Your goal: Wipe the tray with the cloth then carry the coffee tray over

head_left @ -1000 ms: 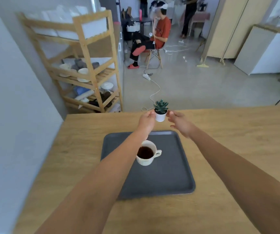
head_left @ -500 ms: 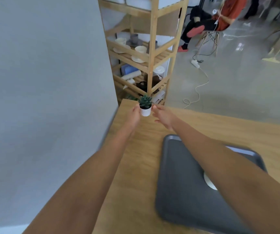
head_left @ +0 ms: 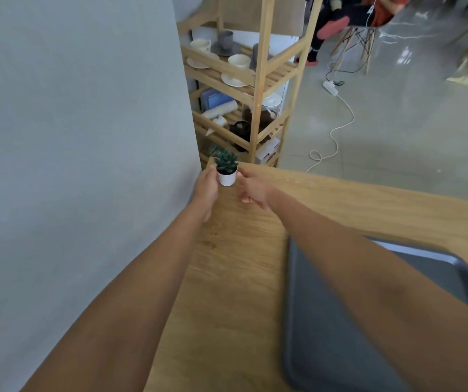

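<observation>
Two hands (head_left: 207,189) (head_left: 252,189) around potted succulent (head_left: 226,169)

A single head-worn, wide-angle camera is looking forward and down along both bare forearms, close over the light wooden desk (head_left: 241,278), facing its far-left corner and a slatted wooden shelf (head_left: 258,89) beyond.

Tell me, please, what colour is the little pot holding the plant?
White, seen in the head view: the pot sits between both hands at the table's far corner.
</observation>
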### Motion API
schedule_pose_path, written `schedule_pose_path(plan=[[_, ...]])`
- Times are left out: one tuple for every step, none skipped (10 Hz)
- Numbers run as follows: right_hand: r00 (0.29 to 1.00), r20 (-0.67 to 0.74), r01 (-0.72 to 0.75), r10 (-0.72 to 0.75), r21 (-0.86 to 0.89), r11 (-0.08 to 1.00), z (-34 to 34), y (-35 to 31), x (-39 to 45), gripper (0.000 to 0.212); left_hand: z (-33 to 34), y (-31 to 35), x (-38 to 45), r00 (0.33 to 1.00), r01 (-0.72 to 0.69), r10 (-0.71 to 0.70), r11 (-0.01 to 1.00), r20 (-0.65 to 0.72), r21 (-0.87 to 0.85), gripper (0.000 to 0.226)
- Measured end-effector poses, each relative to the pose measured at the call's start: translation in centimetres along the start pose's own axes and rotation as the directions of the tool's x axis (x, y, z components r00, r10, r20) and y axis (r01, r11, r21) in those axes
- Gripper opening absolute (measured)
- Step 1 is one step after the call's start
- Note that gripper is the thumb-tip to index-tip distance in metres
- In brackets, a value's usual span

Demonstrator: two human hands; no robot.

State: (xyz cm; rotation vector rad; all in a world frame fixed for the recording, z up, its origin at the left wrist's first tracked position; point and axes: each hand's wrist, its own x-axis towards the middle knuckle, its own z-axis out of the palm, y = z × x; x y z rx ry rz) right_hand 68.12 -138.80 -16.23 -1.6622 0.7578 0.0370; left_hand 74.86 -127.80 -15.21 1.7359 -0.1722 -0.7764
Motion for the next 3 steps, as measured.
schedule_pose_path(plan=[[0.999, 0.05, 0.0, 0.001, -0.019, 1.0, -0.2, -0.8, -1.4, 0.042, 0.4, 0.7, -1.3, 0.999, -0.031, 0.031, 1.0, -0.025, 0.005, 0.05], [0.998, 0.056, -0.015, 0.015, 0.007, 1.0, -1.0, -1.1, -3.7, 0.046, 1.2, 1.3, -2.9, 0.988, -0.108, 0.111, 0.994, -0.105, 0.035, 0.048], [1.0, 0.016, 0.004, -0.006, 0.078, 0.997, -2.9, -2.0, -7.0, 0.057, 2.1, 2.0, -5.7, 0.968, -0.166, 0.182, 0.981, -0.171, 0.105, 0.05]])
